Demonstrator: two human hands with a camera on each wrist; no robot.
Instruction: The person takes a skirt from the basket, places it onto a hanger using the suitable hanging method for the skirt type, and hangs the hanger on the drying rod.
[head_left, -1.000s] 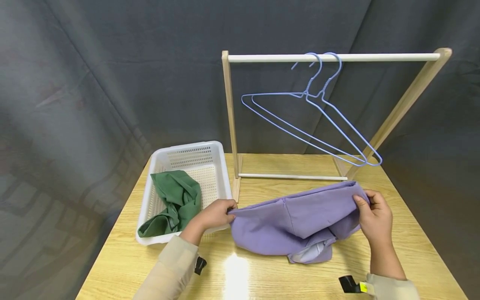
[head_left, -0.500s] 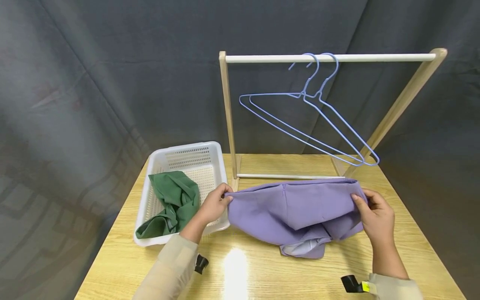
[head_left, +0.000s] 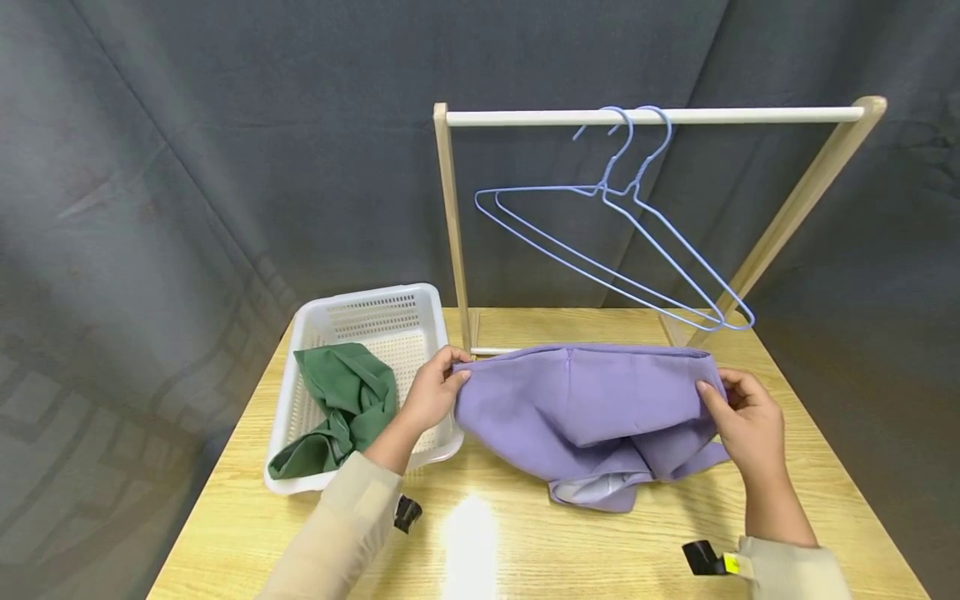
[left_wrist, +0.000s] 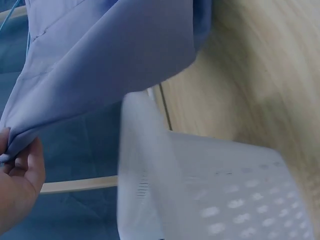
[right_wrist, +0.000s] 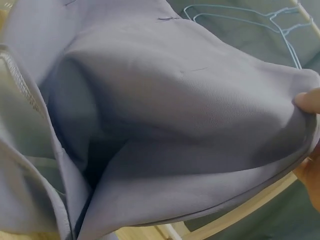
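Observation:
A purple skirt (head_left: 600, 400) is stretched between my two hands above the wooden table, its top edge nearly level and a short seam with a small zip pull at its middle. My left hand (head_left: 431, 396) pinches the left corner of that edge; the left wrist view shows the cloth bunched between thumb and fingers. At the opposite corner, my right hand (head_left: 750, 421) grips the edge with the thumb in front. Below, the cloth sags in folds, and a pale inner side shows at the bottom. The right wrist view looks into the cloth's hollow underside.
Two blue wire hangers (head_left: 637, 250) hang from the white bar (head_left: 750, 116) of a wooden-sided rack behind the skirt. To the left stands a white plastic basket (head_left: 442, 333) with a crumpled green cloth (head_left: 352, 392) in it. A grey curtain (head_left: 337, 167) backs the table (head_left: 570, 558).
My left hand has risen and moved away from me, bringing its corner of the skirt up. The top edge has gone from slanted to nearly level. The right hand has risen slightly, still gripping.

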